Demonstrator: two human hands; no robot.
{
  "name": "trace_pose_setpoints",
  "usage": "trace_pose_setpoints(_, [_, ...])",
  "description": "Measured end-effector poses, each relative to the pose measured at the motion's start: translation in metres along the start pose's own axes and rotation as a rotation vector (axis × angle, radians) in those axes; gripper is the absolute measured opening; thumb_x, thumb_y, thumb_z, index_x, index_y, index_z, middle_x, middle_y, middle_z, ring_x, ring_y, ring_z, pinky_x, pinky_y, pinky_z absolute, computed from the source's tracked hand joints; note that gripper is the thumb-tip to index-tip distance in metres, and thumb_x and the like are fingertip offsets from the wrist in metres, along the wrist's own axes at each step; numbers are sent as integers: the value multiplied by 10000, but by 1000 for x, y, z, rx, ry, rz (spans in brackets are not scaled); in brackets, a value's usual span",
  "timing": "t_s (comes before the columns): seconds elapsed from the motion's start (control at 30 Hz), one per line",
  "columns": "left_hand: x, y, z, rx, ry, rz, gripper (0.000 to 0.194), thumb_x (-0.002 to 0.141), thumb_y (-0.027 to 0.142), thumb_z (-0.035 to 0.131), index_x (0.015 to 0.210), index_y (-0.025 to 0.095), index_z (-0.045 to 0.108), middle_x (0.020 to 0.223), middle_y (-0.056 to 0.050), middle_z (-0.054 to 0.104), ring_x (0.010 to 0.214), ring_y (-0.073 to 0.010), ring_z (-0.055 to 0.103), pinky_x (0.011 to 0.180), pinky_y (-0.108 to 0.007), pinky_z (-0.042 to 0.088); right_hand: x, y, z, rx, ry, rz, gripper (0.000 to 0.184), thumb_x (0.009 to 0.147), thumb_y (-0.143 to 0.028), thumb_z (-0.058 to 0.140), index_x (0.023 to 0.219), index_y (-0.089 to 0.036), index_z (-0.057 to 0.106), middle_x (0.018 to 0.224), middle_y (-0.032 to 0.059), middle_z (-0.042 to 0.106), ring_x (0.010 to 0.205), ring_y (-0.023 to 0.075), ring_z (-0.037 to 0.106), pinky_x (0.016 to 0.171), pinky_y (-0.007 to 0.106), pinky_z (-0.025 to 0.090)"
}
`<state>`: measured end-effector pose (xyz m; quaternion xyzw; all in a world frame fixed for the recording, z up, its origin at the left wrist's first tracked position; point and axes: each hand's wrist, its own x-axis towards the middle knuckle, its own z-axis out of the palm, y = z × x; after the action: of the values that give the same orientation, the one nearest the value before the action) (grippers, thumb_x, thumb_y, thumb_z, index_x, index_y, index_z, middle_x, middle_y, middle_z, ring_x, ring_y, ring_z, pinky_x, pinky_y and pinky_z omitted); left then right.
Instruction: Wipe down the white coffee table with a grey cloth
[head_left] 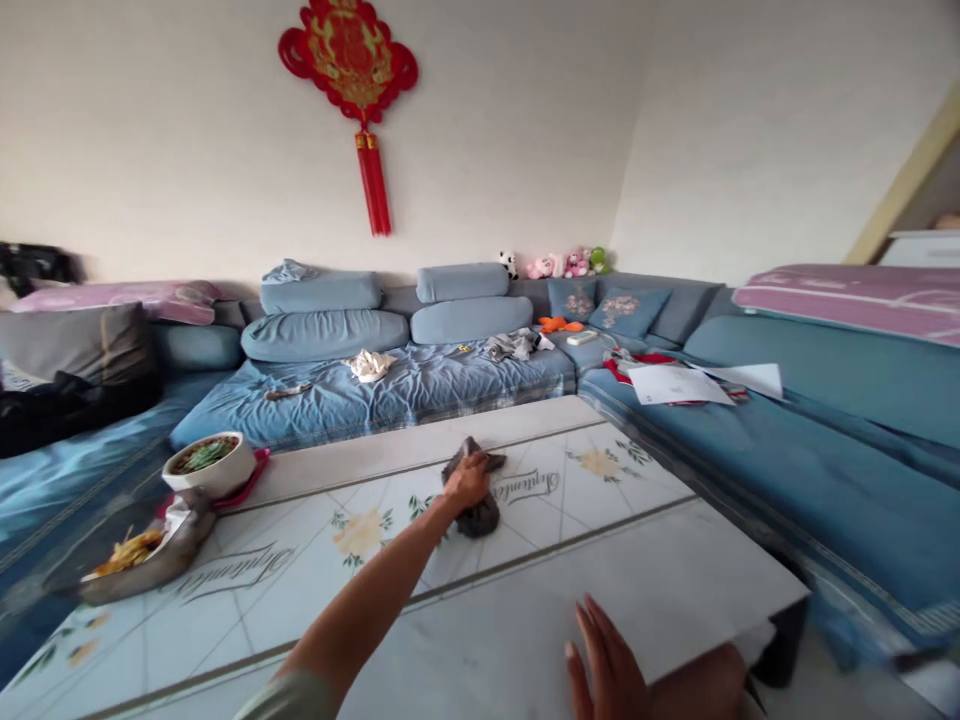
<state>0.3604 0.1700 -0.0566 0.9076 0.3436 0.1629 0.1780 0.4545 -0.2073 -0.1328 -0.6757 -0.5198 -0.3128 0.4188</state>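
My left hand (469, 480) reaches across the coffee table (540, 580) and is closed on a dark grey cloth (480, 518), pressed against the tabletop. Folds of the cloth stick out on both sides of the fingers. At the near edge of the table, my right hand (609, 668) has its fingers stretched out, with nothing in them. The tabletop is white, with a flower-patterned covering and printed writing.
A white pot with a succulent (210, 464) stands on a pink tray (261, 464) at the table's left end. Beside it is a bowl (142, 580) with yellowish scraps. Blue sofas (817, 490) wrap round the table, with papers (679, 384) and a cream cloth (370, 365) on them.
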Motion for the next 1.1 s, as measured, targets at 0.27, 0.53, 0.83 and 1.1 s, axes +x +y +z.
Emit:
trace_pose_setpoints(0.27, [-243, 16, 1, -29, -138, 464, 689, 1113, 269, 571, 1793, 355, 501, 1854, -50, 457, 1704, -310, 483, 1422, -563, 423, -16, -31, -6, -284, -114, 52, 728, 1184, -244, 420, 1868, -99, 216, 1601, 205, 693, 1436, 346, 684, 1176, 537, 557])
trace_pose_setpoints(0.53, [-321, -109, -66, 106, 206, -220, 600, 1109, 416, 518, 1696, 382, 637, 1795, -9, 557, 1691, -347, 495, 1403, -627, 418, -11, -52, -1, -127, -124, 292, 688, 1124, -132, 479, 1801, -85, 360, 1670, 167, 645, 1591, 312, 548, 1334, 527, 406])
trace_pose_setpoints(0.83, [-45, 71, 8, 125, 6, -210, 606, 1069, 232, 518, 1652, 162, 670, 1803, -137, 538, 1715, -308, 464, 1448, -472, 331, -8, -50, -5, -140, -114, 261, 576, 1111, -116, 465, 1678, -39, 534, 1712, 157, 613, 1611, 298, 529, 1326, 503, 447])
trace_pose_setpoints(1.1, [-105, 178, 64, -71, -208, 449, 597, 1122, 246, 502, 1706, 236, 623, 1826, -100, 507, 1737, -293, 431, 1464, -552, 347, -23, -39, -12, -146, 37, 417, 803, 1153, -90, 447, 1892, -170, 142, 1731, 170, 589, 1641, 309, 535, 1305, 567, 525])
